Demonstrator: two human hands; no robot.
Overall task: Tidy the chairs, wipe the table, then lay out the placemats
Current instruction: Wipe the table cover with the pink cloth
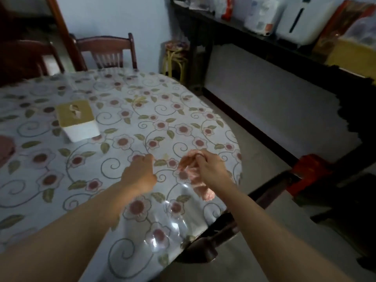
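Observation:
A round table [142, 110] wears a floral cloth under clear plastic. My right hand [211, 165] grips a pink cloth [195, 180] just above the table near its right edge; the cloth hangs down from my fingers. My left hand [140, 171] hovers to the left of it, fingers curled with nothing in them. A dark wooden chair [105, 49] stands pushed in at the far side. Another chair [205, 247] shows its top under the table's near right edge. A pink folded thing [6, 151] lies at the left edge, partly cut off.
A white tissue box with a tan lid [77, 121] sits on the table's left half. A stool [176, 55] stands by the far wall. A dark sideboard [264, 43] loaded with containers runs along the right. A red stool [311, 171] stands on the floor at right.

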